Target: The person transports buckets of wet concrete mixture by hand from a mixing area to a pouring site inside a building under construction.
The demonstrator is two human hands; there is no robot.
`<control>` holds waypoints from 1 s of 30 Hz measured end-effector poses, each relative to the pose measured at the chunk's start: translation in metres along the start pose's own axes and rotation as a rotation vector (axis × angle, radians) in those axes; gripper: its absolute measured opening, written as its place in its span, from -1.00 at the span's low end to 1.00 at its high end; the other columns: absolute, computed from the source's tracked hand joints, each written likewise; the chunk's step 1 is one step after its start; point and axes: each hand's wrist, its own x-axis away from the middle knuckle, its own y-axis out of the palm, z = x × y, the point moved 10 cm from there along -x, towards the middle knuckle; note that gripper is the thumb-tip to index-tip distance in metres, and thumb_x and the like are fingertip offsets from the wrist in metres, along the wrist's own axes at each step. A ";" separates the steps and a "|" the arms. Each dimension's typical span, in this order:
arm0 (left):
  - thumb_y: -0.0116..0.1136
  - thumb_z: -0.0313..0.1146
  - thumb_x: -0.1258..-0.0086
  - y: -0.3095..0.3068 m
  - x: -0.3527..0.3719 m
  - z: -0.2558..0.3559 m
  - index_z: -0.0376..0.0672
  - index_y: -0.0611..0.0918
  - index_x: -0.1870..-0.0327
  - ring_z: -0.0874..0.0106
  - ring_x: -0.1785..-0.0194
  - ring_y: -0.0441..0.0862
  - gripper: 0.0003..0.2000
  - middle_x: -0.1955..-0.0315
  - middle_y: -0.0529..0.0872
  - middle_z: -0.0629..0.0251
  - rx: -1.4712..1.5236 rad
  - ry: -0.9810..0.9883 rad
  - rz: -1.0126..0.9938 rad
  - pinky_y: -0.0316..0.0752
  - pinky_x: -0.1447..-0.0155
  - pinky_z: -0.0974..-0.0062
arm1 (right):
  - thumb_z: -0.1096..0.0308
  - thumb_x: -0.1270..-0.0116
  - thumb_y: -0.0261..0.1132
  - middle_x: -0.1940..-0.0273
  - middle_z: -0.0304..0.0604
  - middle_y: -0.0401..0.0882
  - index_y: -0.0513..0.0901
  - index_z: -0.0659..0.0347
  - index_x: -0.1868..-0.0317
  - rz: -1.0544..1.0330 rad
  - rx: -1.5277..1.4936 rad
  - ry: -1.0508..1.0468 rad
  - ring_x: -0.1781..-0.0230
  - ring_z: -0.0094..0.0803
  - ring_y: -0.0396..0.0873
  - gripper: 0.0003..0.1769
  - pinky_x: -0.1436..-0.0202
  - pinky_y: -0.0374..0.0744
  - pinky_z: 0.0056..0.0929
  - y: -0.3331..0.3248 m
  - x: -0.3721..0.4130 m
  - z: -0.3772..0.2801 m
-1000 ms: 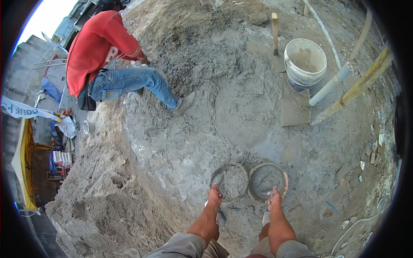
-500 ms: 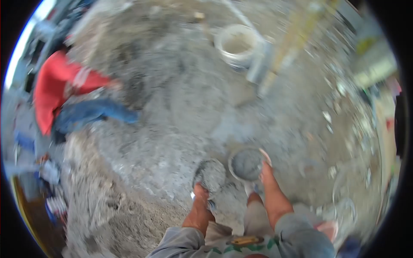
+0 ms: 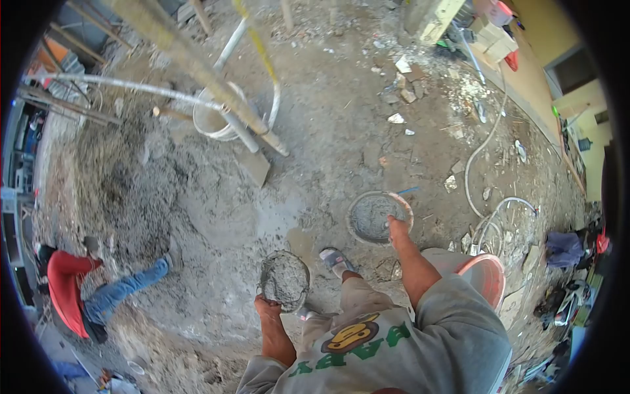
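Observation:
My left hand [image 3: 267,306] is closed on the near edge of a dark round bucket [image 3: 262,282] filled with wet grey mortar [image 3: 286,276]. At my right side, my right hand [image 3: 398,230] grips a second bucket [image 3: 352,222] by its right edge. This one also holds grey mortar [image 3: 373,211], and its rim is tan on the right. My sandalled foot [image 3: 336,259] shows between the two buckets. Both arms reach down, and the fingers are partly hidden from above.
A person in red [image 3: 67,282] bends over the mortar heap [image 3: 125,177] at left. Poles [image 3: 223,95] slant above a white bucket [image 3: 226,134]. An orange-rimmed tub [image 3: 495,266] stands by my right side. A hose [image 3: 469,177] and rubble [image 3: 407,95] lie to the right.
My view has swung to the right, so the person in red and the white bucket sit farther left. Both hands keep hold of their buckets, which are now farther apart.

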 end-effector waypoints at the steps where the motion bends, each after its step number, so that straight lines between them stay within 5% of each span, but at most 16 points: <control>1: -0.18 -0.25 -0.04 0.007 0.001 0.004 0.07 0.15 0.78 0.51 0.80 -0.03 -0.76 0.88 0.06 0.50 0.002 0.034 -0.023 0.05 0.58 0.44 | 0.10 -0.03 0.22 0.56 -0.19 0.40 0.48 0.34 0.26 0.032 0.024 0.001 0.79 -0.44 0.25 -0.57 0.75 0.22 -0.43 -0.022 -0.005 -0.009; 4: -0.19 -0.24 -0.05 0.030 0.013 0.012 0.07 0.15 0.77 0.51 0.79 0.00 -0.77 0.87 0.07 0.50 0.014 0.012 -0.047 0.04 0.57 0.47 | 0.10 -0.10 0.15 0.77 -0.32 0.18 0.40 0.15 0.54 0.149 -0.113 -0.140 0.85 -0.50 0.11 -0.71 0.80 0.12 -0.48 -0.079 0.003 -0.055; 8: -0.18 -0.19 -0.08 0.070 0.013 0.016 0.07 0.18 0.71 0.51 0.79 0.02 -0.78 0.85 0.11 0.47 0.042 0.043 -0.080 0.04 0.58 0.48 | 0.12 -0.10 0.14 0.78 -0.33 0.14 0.42 0.11 0.49 0.207 -0.215 -0.276 0.85 -0.51 0.10 -0.76 0.80 0.11 -0.48 -0.150 0.023 -0.112; 10: -0.18 -0.18 -0.09 0.104 0.037 0.020 0.07 0.18 0.69 0.50 0.79 0.01 -0.79 0.83 0.13 0.46 0.048 0.042 -0.066 0.04 0.57 0.49 | 0.15 -0.09 0.13 0.79 -0.34 0.09 0.44 0.08 0.45 0.173 -0.263 -0.019 0.86 -0.51 0.09 -0.80 0.80 0.10 -0.48 -0.176 0.026 -0.120; 13: -0.19 -0.17 -0.10 0.155 0.035 0.020 0.07 0.24 0.64 0.51 0.76 0.03 -0.83 0.76 0.21 0.45 0.062 0.027 -0.135 0.04 0.57 0.50 | 0.14 -0.10 0.12 0.79 -0.35 0.03 0.44 0.05 0.45 0.148 -0.362 0.062 0.87 -0.51 0.05 -0.81 0.81 0.08 -0.48 -0.215 0.010 -0.132; 15: -0.27 -0.21 -0.16 0.186 0.067 0.029 0.05 0.20 0.70 0.53 0.76 0.10 -0.78 0.83 0.18 0.47 0.001 0.088 -0.014 0.13 0.56 0.41 | 0.12 -0.11 0.11 0.78 -0.34 0.10 0.45 0.05 0.44 0.148 -0.370 0.036 0.85 -0.51 0.10 -0.80 0.79 0.11 -0.47 -0.237 0.004 -0.146; 18: -0.31 -0.21 -0.14 0.248 0.058 0.035 0.00 0.38 0.57 0.47 0.64 0.24 -0.81 0.67 0.36 0.42 -0.005 0.094 -0.122 0.18 0.51 0.41 | 0.11 -0.13 0.10 0.70 -0.28 0.25 0.47 0.06 0.45 0.206 -0.417 0.062 0.76 -0.47 0.23 -0.78 0.72 0.20 -0.43 -0.257 -0.012 -0.131; 20: -0.30 -0.13 -0.13 0.333 0.074 0.014 -0.10 0.47 0.04 0.27 0.08 0.48 -0.57 0.12 0.53 0.27 0.061 0.053 -0.422 0.41 0.04 0.31 | 0.10 -0.13 0.08 0.57 -0.21 0.41 0.48 0.09 0.47 0.308 -0.488 0.086 0.63 -0.40 0.38 -0.76 0.61 0.32 -0.37 -0.281 -0.051 -0.136; 22: -0.30 -0.13 -0.14 0.366 0.080 -0.004 -0.09 0.48 0.08 0.29 0.16 0.49 -0.59 0.17 0.54 0.29 0.002 0.069 -0.252 0.41 0.12 0.32 | 0.02 -0.12 0.09 0.63 -0.21 0.35 0.50 0.13 0.45 0.495 0.694 -0.320 0.69 -0.36 0.31 -0.68 0.61 0.29 -0.34 -0.327 -0.150 -0.127; 25: -0.27 -0.13 -0.13 0.397 0.091 0.007 -0.04 0.49 0.20 0.34 0.33 0.45 -0.67 0.31 0.52 0.34 -0.136 0.072 -0.041 0.36 0.31 0.37 | 0.04 -0.09 0.09 0.69 -0.25 0.20 0.43 0.06 0.37 0.405 -0.548 0.321 0.75 -0.38 0.17 -0.72 0.69 0.16 -0.39 -0.299 -0.069 -0.148; 26: -0.25 -0.12 -0.13 0.429 0.101 -0.002 0.00 0.49 0.28 0.38 0.42 0.41 -0.72 0.40 0.50 0.36 -0.156 0.024 -0.029 0.31 0.42 0.41 | -0.04 -0.07 0.07 0.73 -0.28 0.15 0.40 0.08 0.52 0.440 -0.625 0.294 0.77 -0.40 0.13 -0.65 0.67 0.18 -0.35 -0.299 -0.056 -0.164; 29: -0.20 -0.12 -0.12 0.500 0.116 -0.019 0.04 0.42 0.42 0.43 0.51 0.28 -0.82 0.52 0.39 0.40 -0.174 -0.010 -0.001 0.14 0.50 0.46 | 0.03 -0.06 0.07 0.72 -0.25 0.15 0.32 0.07 0.57 0.618 -0.555 0.360 0.75 -0.38 0.16 -0.69 0.69 0.18 -0.34 -0.327 -0.056 -0.189; 30: -0.16 -0.09 -0.10 0.531 0.128 -0.026 0.06 0.40 0.45 0.45 0.49 0.28 -0.82 0.53 0.37 0.41 -0.187 -0.001 -0.062 0.14 0.49 0.45 | 0.00 -0.05 0.07 0.67 -0.20 0.18 0.34 0.10 0.55 0.537 -0.581 0.305 0.73 -0.35 0.18 -0.67 0.70 0.20 -0.30 -0.342 -0.090 -0.175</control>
